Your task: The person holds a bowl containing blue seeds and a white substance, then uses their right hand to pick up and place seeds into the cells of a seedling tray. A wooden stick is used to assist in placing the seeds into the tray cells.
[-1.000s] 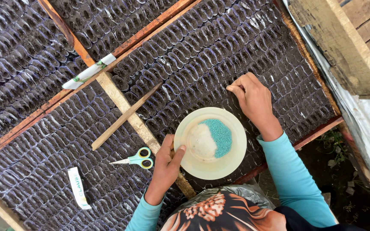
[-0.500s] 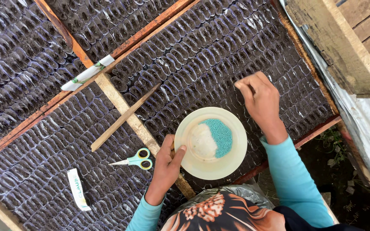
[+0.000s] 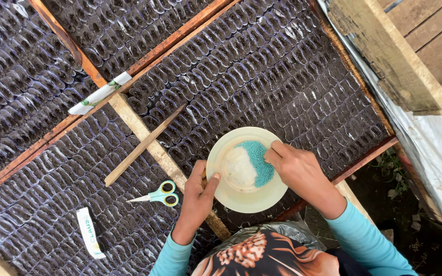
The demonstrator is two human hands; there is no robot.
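Two hands busy | left hand [image 3: 196, 202] grips pale plastic bowl [image 3: 234, 197] rim at 9 o'clock | right hand [image 3: 296, 171] pinching tiny teal seeds [image 3: 258, 158], probably light, rolly, easily spilled

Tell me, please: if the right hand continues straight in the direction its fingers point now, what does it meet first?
The right hand points left and slightly down into the pale bowl. Its fingertips look to be at the teal pellets already, so those come first, then probably the white heap beside them; depth is unclear.
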